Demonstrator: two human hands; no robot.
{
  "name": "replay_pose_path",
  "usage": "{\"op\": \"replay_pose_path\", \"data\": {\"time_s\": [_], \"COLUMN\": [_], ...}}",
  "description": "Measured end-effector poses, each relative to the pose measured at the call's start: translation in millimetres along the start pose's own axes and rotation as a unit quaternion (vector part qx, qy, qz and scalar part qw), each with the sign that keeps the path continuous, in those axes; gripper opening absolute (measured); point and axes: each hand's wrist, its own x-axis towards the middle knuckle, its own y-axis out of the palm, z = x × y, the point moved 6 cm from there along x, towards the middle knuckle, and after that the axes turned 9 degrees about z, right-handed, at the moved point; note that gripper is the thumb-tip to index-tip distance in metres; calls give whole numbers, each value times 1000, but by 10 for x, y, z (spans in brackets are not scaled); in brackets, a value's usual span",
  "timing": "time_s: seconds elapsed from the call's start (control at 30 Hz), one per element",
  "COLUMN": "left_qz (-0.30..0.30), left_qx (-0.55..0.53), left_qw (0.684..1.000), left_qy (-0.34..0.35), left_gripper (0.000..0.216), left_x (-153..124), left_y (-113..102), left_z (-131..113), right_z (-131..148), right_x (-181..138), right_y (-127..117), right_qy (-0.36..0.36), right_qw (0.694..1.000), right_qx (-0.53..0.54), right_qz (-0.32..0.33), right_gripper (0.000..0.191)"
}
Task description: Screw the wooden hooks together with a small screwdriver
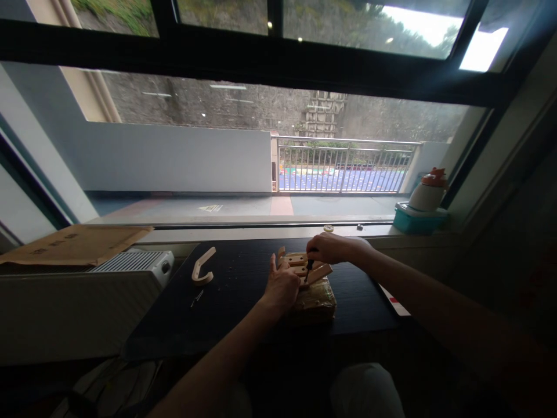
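Note:
A small wooden assembly [322, 271] of slats with dark holes rests on a block wrapped in shiny brown tape [317, 302]. My left hand [282, 287] grips the near left side of the assembly, one finger sticking up. From above, my right hand [324, 248] is closed around a dark-handled screwdriver [309, 265]. It stands nearly upright, its tip down at the near slat; whether a screw sits under the tip is too small to tell. To the left on the black table [243, 313] lie a curved wooden hook-shaped piece [200, 271] and a few small metal screws [196, 298].
On the windowsill are a tape roll [328, 228], a small dark object [360, 227] and a teal box [420, 219] with a white, orange-topped bottle [429, 193] on it. Left of the table stands a radiator [87, 307] with flat cardboard [73, 244] on top.

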Motion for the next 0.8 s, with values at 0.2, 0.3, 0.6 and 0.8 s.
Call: {"op": "replay_pose_path", "data": {"time_s": [0.2,0.3,0.6,0.8], "left_qz": [4,10,8,9], "left_qx": [24,36,23,28], "left_qw": [1000,999,1000,1000], "left_qy": [-7,-10,-2,-5], "left_gripper": [28,28,28,27], "left_x": [3,6,4,-7], "left_y": [6,14,24,-2], "left_z": [1,3,3,-11], "right_z": [37,58,-2,-33], "right_x": [-67,-95,-51,1], "right_y": [-50,-36,60,76], "right_qy": [22,-4,-13,41], "right_qw": [999,999,999,999], "right_qx": [-8,-10,17,4], "right_qz": [30,43,30,19], "right_gripper": [32,33,27,31]}}
